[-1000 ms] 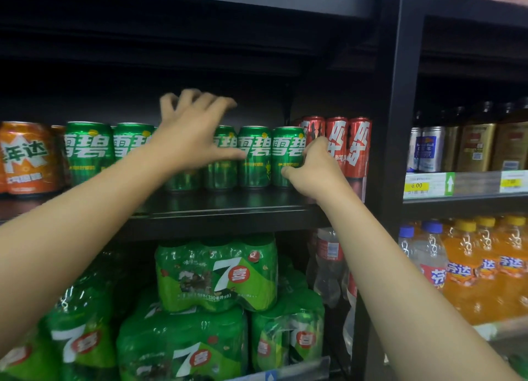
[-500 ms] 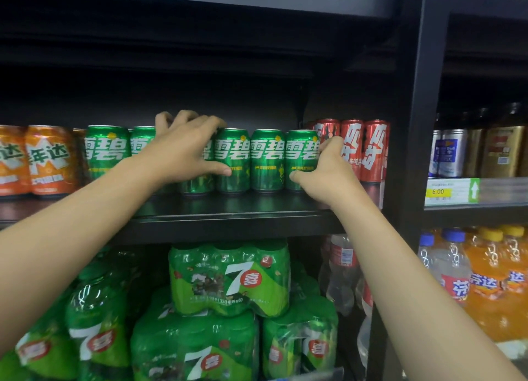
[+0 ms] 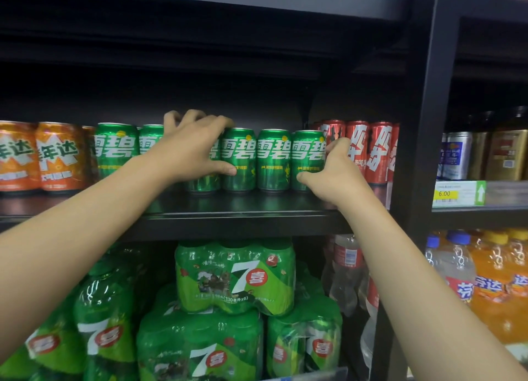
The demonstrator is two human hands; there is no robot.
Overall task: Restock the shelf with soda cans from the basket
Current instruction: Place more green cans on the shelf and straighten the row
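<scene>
— Filling up nicely: the green cans (image 3: 273, 159) stand in a row on the black shelf (image 3: 243, 209), between orange cans (image 3: 54, 156) and red cans (image 3: 357, 149)

— And the hands?

— Left hand (image 3: 185, 149) has its fingers wrapped over one green can mid-row; right hand (image 3: 328, 172) grips the can at the row's right end. I'd say they're squaring up the row

— Much left?

— Can't say; no basket in sight. Green multipacks (image 3: 234, 277) sit below, bottles off right
</scene>
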